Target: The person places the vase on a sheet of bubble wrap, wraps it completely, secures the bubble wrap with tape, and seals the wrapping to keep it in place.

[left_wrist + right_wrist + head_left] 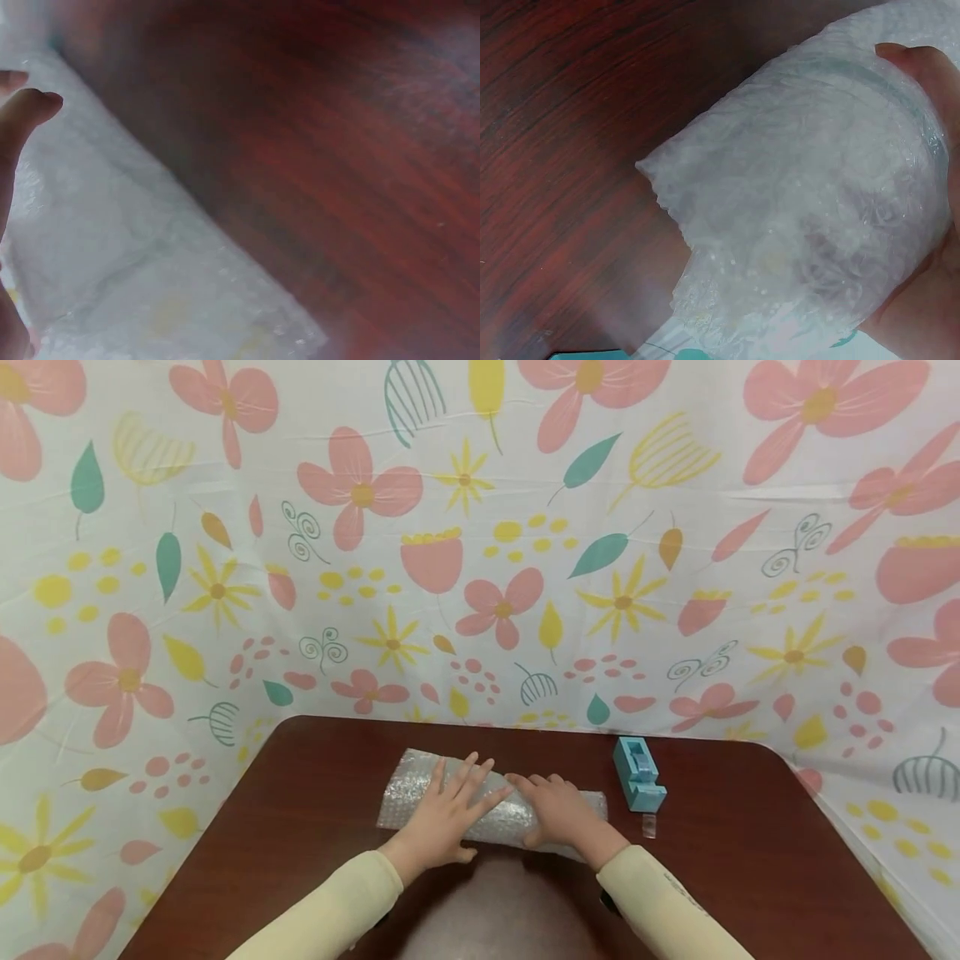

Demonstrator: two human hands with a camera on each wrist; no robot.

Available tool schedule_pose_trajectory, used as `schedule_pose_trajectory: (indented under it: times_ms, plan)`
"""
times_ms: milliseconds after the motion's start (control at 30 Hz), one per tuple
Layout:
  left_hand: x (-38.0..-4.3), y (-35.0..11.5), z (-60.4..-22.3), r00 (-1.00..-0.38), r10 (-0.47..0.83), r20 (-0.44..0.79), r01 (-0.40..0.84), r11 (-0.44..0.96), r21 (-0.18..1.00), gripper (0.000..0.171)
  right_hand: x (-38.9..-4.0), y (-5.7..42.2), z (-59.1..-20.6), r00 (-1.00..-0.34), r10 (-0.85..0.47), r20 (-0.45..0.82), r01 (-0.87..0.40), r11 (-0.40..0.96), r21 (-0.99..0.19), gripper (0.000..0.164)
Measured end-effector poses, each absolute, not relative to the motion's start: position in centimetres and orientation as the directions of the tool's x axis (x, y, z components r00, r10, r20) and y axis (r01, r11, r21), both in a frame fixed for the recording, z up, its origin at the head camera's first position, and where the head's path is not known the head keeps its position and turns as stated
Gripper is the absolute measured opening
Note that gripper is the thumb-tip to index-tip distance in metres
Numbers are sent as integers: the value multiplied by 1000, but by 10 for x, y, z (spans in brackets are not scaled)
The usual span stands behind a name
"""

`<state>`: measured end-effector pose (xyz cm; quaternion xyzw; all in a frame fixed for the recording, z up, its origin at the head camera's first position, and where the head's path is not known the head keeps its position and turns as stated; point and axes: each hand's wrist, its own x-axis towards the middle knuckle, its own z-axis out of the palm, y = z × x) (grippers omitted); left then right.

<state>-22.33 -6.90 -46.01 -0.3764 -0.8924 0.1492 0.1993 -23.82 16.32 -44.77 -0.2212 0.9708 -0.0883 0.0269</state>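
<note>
A roll of clear bubble wrap [501, 821] lies across the brown table, its loose end flaring at the left. My left hand [438, 818] rests on its upper side with fingers spread. My right hand [558, 814] curves round the right part of the roll, thumb on the near side. In the right wrist view, a pale bluish-green curved band shows through the layers of bubble wrap [772, 172]; what is wrapped inside cannot be made out. The left wrist view has the straight near edge of the bubble wrap [150, 232], with the left fingers at the border.
A light blue tape dispenser [639, 777] stands on the table [720, 877], right of the roll. Just in front of it lies a small clear piece [649, 826], apparently tape. A flower-printed cloth [502, 527] hangs behind the table and at both sides.
</note>
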Motion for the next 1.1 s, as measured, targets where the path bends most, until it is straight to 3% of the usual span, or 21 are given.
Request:
schedule_pose_trajectory:
  times_ms: [200,433,700,1100]
  plan:
    - [-223,-72,-467,-665,716,212,580,674,-458,118,-241,164,-445,-897,-442,-27,-423,874,-238,90]
    - [-231,-72,-473,-632,727,269,549,665,-506,117,-247,166,-442,-895,-445,-38,-421,869,-261,90]
    - [-236,-69,-475,-626,719,304,461,655,-599,115,-255,165,-438,-904,-400,-150,-335,882,-330,89]
    - [-238,-65,-482,-600,717,355,439,666,-602,114,-254,166,-440,-913,-372,-170,-289,880,-377,91]
